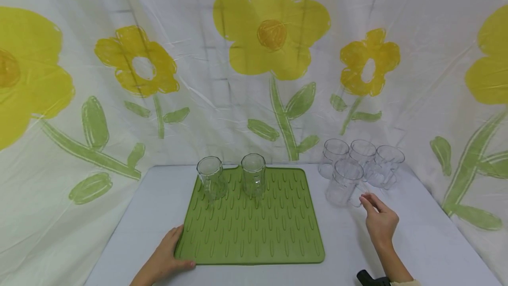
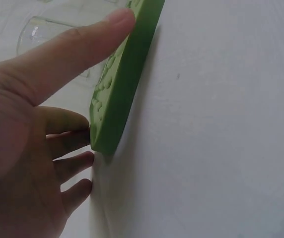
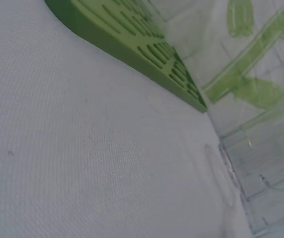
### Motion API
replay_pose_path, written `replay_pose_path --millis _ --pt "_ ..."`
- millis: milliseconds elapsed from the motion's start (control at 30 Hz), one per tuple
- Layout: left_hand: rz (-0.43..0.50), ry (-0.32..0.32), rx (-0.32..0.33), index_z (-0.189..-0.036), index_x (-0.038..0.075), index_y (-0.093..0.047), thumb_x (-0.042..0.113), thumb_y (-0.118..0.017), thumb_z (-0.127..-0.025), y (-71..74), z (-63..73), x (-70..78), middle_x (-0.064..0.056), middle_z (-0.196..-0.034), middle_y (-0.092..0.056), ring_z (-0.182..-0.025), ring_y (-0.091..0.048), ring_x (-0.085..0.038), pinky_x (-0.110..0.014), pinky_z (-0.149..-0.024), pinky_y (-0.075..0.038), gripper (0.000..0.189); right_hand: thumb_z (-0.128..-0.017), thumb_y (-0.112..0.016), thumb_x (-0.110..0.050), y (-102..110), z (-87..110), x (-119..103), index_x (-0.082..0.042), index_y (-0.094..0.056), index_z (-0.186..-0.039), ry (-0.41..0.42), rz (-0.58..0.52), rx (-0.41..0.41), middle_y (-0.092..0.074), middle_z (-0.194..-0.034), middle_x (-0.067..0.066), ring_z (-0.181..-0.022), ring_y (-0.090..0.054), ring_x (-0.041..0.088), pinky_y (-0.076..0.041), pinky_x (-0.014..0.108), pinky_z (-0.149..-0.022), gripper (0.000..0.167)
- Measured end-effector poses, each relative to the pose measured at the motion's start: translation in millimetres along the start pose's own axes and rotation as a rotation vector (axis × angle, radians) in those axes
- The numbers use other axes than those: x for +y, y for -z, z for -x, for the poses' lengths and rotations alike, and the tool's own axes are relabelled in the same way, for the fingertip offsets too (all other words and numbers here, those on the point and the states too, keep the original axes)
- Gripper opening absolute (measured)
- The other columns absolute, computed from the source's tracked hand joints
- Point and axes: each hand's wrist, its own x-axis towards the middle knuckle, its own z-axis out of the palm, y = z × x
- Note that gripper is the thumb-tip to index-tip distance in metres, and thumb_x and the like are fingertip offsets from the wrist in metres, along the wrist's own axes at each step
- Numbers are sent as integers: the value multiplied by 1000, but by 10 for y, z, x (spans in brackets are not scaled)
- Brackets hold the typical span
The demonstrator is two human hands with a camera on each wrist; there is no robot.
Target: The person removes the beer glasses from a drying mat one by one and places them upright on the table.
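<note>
A green ridged drying mat (image 1: 254,233) lies on the table. My left hand (image 1: 164,250) is at its front left corner: the thumb (image 2: 97,42) touches the front edge and the extended fingers rest along the left side. Two clear glass mugs, a left one (image 1: 212,178) and a right one (image 1: 253,175), stand on the mat's back part. My right hand (image 1: 382,222) pinches the handle of the nearest clear glass mug (image 1: 344,184) in the group right of the mat. In the right wrist view, only a fingertip shows beside the glass mug (image 3: 261,163).
Behind that mug, more clear glass mugs (image 1: 362,156) stand close together at the table's back right. A white cloth (image 1: 254,118) with yellow flowers hangs behind the white table (image 1: 135,215). A dark band with a black piece (image 1: 371,278) sits at the right wrist.
</note>
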Motion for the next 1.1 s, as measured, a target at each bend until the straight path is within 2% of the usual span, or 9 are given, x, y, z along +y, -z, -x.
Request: replay_pose_path --millis 300,533,1100 --pt "-13 41 -14 -143 -17 -30 35 -92 -60 16 0 33 -36 -145 -36 -135 -34 -55 -64 -108 -36 116 -82 -72 7 9 9 23 14 -70 -104 -2 -19 6 -59 -73 -38 -69 -58 -20 -46 -2 -62 24" --pt "-10 59 -26 -144 -17 -30 36 -91 -61 35 -9 53 -36 -146 -35 -135 -33 -56 -64 -108 -36 116 -83 -73 2 14 13 45 11 -71 -104 -14 -6 16 -58 -72 -40 -69 -57 -21 -46 -2 -62 24" --pt "-7 56 -23 -143 -16 -31 36 -91 -61 35 -20 47 -36 -145 -36 -135 -34 -55 -64 -108 -36 115 -83 -74 -1 -14 71 83 11 -72 -101 -45 14 28 -58 -71 -40 -69 -57 -21 -41 0 -56 21"
